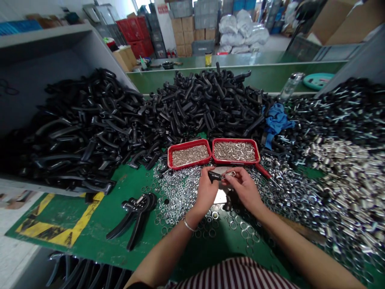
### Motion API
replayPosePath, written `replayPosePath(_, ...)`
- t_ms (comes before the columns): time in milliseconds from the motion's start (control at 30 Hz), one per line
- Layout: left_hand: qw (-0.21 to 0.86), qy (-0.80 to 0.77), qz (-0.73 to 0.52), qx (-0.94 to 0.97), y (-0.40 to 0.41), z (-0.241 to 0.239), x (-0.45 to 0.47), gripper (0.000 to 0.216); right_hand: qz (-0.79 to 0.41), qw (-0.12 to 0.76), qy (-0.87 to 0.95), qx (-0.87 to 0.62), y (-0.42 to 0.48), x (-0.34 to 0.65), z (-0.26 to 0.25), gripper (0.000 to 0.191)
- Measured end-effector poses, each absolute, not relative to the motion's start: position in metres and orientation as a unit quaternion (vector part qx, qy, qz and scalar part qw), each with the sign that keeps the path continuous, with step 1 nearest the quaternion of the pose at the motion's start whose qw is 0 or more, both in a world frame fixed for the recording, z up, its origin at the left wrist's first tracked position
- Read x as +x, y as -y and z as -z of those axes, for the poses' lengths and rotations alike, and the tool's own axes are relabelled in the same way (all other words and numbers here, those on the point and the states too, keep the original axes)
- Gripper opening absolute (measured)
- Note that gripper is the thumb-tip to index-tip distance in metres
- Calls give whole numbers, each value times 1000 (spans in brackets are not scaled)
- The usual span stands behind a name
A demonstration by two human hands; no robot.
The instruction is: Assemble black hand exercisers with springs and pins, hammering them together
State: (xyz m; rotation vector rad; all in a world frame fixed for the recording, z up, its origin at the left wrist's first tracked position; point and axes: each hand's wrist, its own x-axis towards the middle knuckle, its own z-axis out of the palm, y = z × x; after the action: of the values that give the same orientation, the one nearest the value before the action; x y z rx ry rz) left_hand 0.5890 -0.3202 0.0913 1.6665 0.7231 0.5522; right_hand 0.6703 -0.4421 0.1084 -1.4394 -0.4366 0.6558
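Observation:
My left hand (207, 192) is closed around a small black plastic part (214, 176) with pale lettering on it. In the fingers of my right hand (246, 189) is a silver coil spring (230, 174), right beside that part's end; whether the two are joined I cannot tell. Below them lie a shiny light plate (220, 196) and a small black piece (228, 204). Off to the left, a black hand grip (136, 214) with two handles and a metal spring lies on the green table (120, 192).
Two red trays (190, 165) of small metal pins stand just beyond my hands. Piles of black handles (192, 100) fill the back and left. Washers (177, 196), metal sleeves (351, 172) and bolts (337, 108) spread rightward. A blue cloth (276, 120) lies near a clear bottle (291, 86).

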Motion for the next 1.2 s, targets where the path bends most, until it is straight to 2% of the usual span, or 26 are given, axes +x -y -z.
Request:
replayPosePath(200,682,-309,-168,641,332,-88,584,38,-255,641,223,-689,444,674,-97,22)
replayPosePath(367,802,-184,28,568,335,-109,567,40,-354,680,225,-602,446,688,-97,25)
replayPosePath(500,876,-145,84,453,335,-122,563,36,-422,657,245,-575,448,686,-103,27)
replayPosePath(567,876,-186,56,441,335,-119,564,32,-372,611,307,-628,458,693,-105,24)
replayPosePath(633,858,-232,-17,458,329,-112,565,30,-237,535,370,-722,479,713,-105,20)
replayPosePath(700,834,-256,-93,479,318,-107,565,28,-78,425,386,-815,507,744,-103,17)
replayPosePath(767,817,-259,-125,500,305,-106,567,28,20,285,340,-896,533,778,-99,20)
replayPosePath(833,804,-253,-129,522,298,-106,572,29,35,135,283,-949,548,806,-94,22)
replayPosePath(900,794,-245,-131,541,298,-105,579,30,14,42,250,-967,553,823,-90,22)
replayPosePath(1100,760,-278,-191,555,311,-96,586,37,-12,-1,269,-963,550,835,-93,24)
replayPosePath(1167,748,-306,-227,544,309,-95,582,40,6,24,293,-956,550,835,-100,26)
replayPosePath(1200,737,-316,-241,546,308,-96,580,40,15,64,309,-949,548,831,-104,26)
